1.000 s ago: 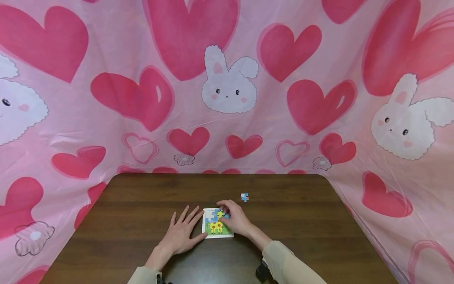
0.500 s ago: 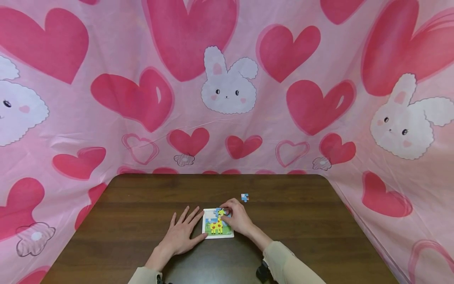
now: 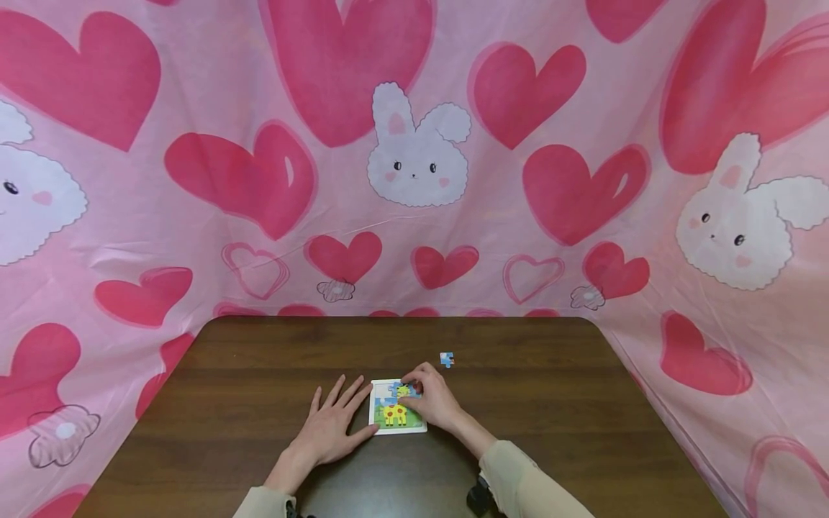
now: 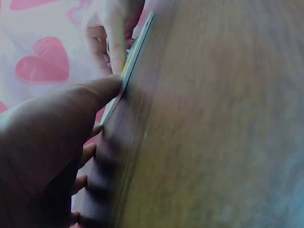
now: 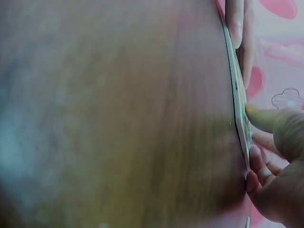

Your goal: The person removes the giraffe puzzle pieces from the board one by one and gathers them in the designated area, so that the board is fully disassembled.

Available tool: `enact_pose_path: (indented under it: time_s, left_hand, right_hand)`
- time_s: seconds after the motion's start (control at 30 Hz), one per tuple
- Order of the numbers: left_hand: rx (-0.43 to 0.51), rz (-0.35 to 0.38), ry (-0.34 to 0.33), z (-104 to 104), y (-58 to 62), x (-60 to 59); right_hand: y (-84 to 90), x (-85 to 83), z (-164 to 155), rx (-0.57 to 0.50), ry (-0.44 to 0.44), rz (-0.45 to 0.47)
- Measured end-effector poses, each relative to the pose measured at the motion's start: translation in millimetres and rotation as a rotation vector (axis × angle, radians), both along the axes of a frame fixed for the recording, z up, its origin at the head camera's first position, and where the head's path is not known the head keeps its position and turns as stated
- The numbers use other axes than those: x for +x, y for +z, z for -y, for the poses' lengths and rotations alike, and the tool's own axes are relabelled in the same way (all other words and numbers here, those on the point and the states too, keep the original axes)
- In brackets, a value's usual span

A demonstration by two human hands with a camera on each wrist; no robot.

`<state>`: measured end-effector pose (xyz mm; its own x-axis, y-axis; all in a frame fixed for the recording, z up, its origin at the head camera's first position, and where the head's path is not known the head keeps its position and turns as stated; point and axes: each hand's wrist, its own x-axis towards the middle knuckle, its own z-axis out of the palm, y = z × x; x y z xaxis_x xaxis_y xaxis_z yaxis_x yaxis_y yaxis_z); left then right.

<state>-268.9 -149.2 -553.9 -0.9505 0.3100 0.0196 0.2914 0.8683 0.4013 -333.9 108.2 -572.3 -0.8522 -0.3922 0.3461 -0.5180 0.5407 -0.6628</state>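
Observation:
A small white-framed puzzle board (image 3: 396, 426) with a yellow giraffe picture lies on the dark wooden table (image 3: 550, 403). My left hand (image 3: 333, 421) lies flat on the table, its thumb against the board's left edge (image 4: 135, 52). My right hand (image 3: 421, 392) sits over the board's upper right corner, with curled fingers pinching a blue puzzle piece (image 3: 397, 388) down onto the picture. In the right wrist view the board (image 5: 239, 102) shows edge-on, and a right fingertip (image 5: 256, 116) touches its face. One loose blue piece (image 3: 447, 360) lies on the table just beyond the right hand.
Pink cloth with red hearts and white bunnies (image 3: 417, 155) hangs behind and to both sides of the table. The table's far edge (image 3: 401, 319) meets the cloth. Cream sleeves (image 3: 524, 482) cover both forearms.
The right hand's fingers have curled in and drawn slightly toward me over the board's top right. The left hand, the board and the loose piece have stayed put.

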Motion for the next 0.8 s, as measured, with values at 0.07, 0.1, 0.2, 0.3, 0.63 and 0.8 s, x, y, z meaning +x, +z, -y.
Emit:
enact_pose_path:
  time_s: [0.07, 0.1, 0.2, 0.3, 0.63, 0.8]
  left_hand:
    - [0.003, -0.001, 0.001, 0, 0.3, -0.1]
    - [0.003, 0.0, 0.001, 0, 0.3, -0.2]
    - [0.002, 0.001, 0.003, 0, 0.5, -0.4]
    - [-0.002, 0.002, 0.004, 0, 0.6, -0.5]
    - [0.0, 0.007, 0.006, 0, 1.3, -1.8]
    - [0.002, 0.008, 0.001, 0, 0.5, -1.8]
  right_hand:
    - [0.3, 1.1, 1, -0.012, -0.023, 0.004]
    - [-1.1, 0.6, 1, -0.013, -0.033, -0.004]
    - [-8.7, -3.2, 2, -0.001, -0.065, -0.032]
    - [-20.3, -10.1, 3, 0.023, -0.096, -0.042]
    - [-34.9, -22.8, -1, 0.062, -0.126, 0.016]
    - [-30.3, -19.3, 1, 0.056, -0.11, -0.017]
